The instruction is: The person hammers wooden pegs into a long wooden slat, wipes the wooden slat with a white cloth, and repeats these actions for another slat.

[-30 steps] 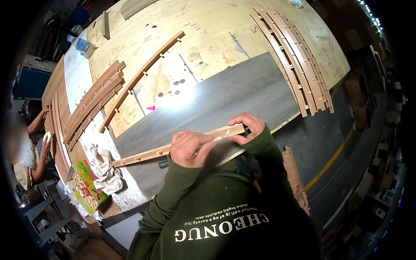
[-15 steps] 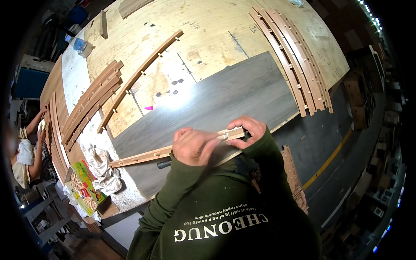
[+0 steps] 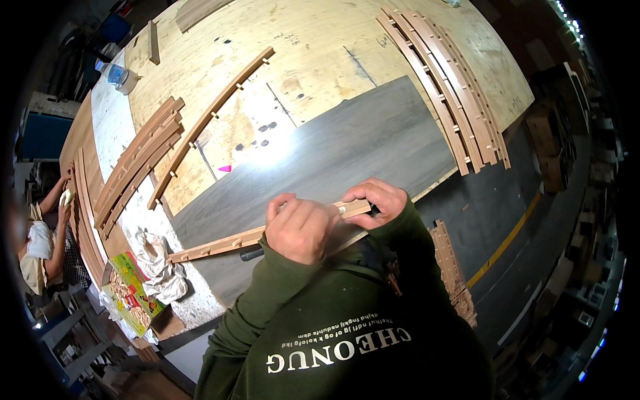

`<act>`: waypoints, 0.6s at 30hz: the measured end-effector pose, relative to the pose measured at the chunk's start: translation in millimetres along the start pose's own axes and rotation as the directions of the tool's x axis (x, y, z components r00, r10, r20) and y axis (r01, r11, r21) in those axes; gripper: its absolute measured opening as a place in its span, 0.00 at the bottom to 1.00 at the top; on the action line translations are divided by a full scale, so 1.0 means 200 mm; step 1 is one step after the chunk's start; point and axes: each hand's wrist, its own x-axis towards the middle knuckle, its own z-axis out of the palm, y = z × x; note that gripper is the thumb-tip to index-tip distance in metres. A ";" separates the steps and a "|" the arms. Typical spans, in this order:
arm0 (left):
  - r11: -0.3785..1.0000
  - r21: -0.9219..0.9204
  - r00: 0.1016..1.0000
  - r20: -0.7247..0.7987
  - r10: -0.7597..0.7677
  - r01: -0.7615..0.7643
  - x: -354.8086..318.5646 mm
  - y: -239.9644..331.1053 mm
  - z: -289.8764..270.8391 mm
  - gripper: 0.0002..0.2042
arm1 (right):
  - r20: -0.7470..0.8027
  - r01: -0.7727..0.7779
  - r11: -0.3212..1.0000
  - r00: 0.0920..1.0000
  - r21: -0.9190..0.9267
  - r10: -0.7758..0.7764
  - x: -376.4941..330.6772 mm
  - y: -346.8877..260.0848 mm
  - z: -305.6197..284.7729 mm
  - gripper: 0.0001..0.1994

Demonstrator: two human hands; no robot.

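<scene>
A long curved wooden strip [image 3: 213,245] with small pegs along its edge lies across the near part of a grey board [image 3: 347,153]. My left hand [image 3: 301,228] closes around the strip's middle. At the strip's right end my right hand [image 3: 379,201] pinches the wood. A dark handle-like object [image 3: 251,254] pokes out just under my left hand; what it is I cannot tell. My green sleeves cover the strip's underside near my body.
A similar pegged strip [image 3: 210,123] lies on the plywood table [image 3: 313,47]. Stacks of curved strips sit at the left [image 3: 137,163] and far right [image 3: 443,87]. A crumpled rag [image 3: 161,267], a colourful box [image 3: 130,293] and a bottle [image 3: 115,73] are at the left. Another person [image 3: 40,240] works at the left edge.
Both hands have shifted slightly along the strip, which stays on the grey board. The person at the left edge has moved their arms.
</scene>
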 end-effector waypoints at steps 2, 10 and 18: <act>0.999 0.010 0.999 0.012 0.044 -0.044 0.01 0.00 -0.01 0.06 | 0.004 0.028 0.999 1.000 -0.021 -0.028 0.00 0.01 0.00 0.17; 0.984 -0.012 0.982 0.074 0.176 -0.176 0.02 -0.04 0.04 0.06 | -0.027 0.027 1.000 0.999 -0.016 -0.027 -0.01 -0.02 0.03 0.15; 0.988 -0.152 0.978 0.210 0.024 0.008 0.04 -0.10 0.01 0.05 | 0.054 -0.171 0.982 0.984 0.074 0.168 -0.01 -0.04 0.00 0.17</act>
